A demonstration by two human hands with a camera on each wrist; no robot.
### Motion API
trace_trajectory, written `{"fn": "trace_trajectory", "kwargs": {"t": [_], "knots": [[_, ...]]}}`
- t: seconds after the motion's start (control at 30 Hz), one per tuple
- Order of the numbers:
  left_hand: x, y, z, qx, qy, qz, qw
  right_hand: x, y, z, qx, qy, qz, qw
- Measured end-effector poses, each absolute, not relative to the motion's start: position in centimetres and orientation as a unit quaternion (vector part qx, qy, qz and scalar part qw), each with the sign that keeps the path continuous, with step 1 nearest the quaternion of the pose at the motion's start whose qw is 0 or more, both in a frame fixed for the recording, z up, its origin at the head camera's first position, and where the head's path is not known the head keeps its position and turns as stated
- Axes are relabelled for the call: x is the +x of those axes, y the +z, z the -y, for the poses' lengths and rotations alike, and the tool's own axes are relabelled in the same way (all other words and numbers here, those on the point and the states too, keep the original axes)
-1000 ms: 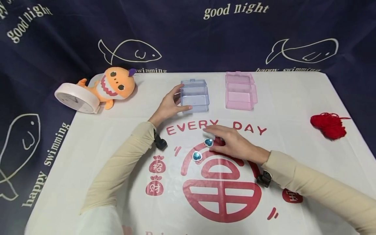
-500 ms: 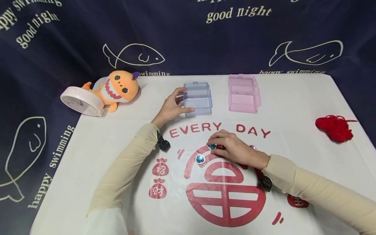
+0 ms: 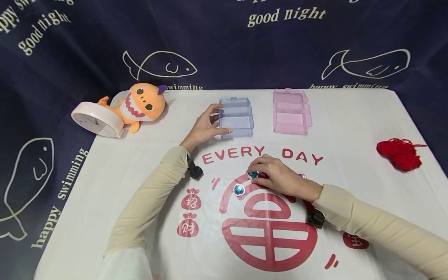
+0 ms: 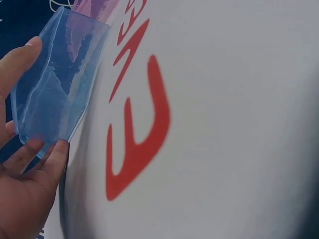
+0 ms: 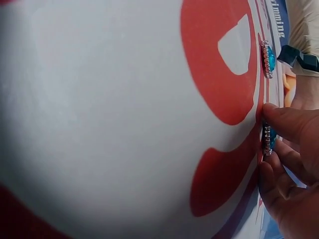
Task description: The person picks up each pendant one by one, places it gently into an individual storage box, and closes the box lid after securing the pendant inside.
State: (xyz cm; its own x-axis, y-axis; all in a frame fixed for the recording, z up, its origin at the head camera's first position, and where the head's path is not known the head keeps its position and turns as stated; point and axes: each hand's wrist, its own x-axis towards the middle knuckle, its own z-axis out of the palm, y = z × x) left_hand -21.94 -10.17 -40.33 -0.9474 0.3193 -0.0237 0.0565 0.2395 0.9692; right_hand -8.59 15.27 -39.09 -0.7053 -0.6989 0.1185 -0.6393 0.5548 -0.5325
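Note:
My left hand [image 3: 204, 126] grips the left side of a clear blue plastic box [image 3: 239, 122], thumb at the front and fingers behind. The box stands with its lid up, and its side wall [image 4: 55, 84] fills the corner of the left wrist view. My right hand [image 3: 276, 175] pinches a blue heart-shaped gem [image 3: 252, 175] with a rhinestone edge between thumb and fingers, low at the tabletop. In the right wrist view this gem [image 5: 269, 138] shows edge-on between the fingertips. A second blue heart gem [image 3: 239, 189] lies just nearer and to the left.
A clear pink box [image 3: 290, 120], lid up, stands right of the blue one. Red yarn [image 3: 399, 154] lies at the far right. An orange plush shark [image 3: 147, 103] and a white round clock [image 3: 96, 119] sit back left. A purple gem [image 3: 302, 176] peeks out behind my right hand.
My right hand has come down over the farther blue gem and its fingers have closed on it. My left hand keeps its grip on the blue box. The head view has shifted slightly.

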Motion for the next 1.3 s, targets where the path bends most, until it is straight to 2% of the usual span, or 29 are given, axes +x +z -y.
{"fn": "trace_trajectory", "kwargs": {"t": [0.3, 0.53, 1.07, 1.3], "knots": [[-22.1, -41.0, 10.4, 0.142, 0.626, -0.759, 0.110, -8.6, -39.3, -15.0, -0.379, -0.282, -0.880, 0.053], [-22.2, -40.4, 10.4, 0.134, 0.584, -0.793, 0.112, -8.5, -39.2, -15.0, -0.392, -0.278, -0.876, 0.046], [-22.8, -39.9, 10.5, 0.149, 0.609, -0.770, 0.113, -8.9, -39.1, -15.1, -0.393, -0.275, -0.876, 0.040], [-22.6, -40.3, 10.6, 0.150, 0.602, -0.777, 0.105, -10.3, -37.1, -14.6, -0.380, -0.289, -0.878, 0.030]]}}
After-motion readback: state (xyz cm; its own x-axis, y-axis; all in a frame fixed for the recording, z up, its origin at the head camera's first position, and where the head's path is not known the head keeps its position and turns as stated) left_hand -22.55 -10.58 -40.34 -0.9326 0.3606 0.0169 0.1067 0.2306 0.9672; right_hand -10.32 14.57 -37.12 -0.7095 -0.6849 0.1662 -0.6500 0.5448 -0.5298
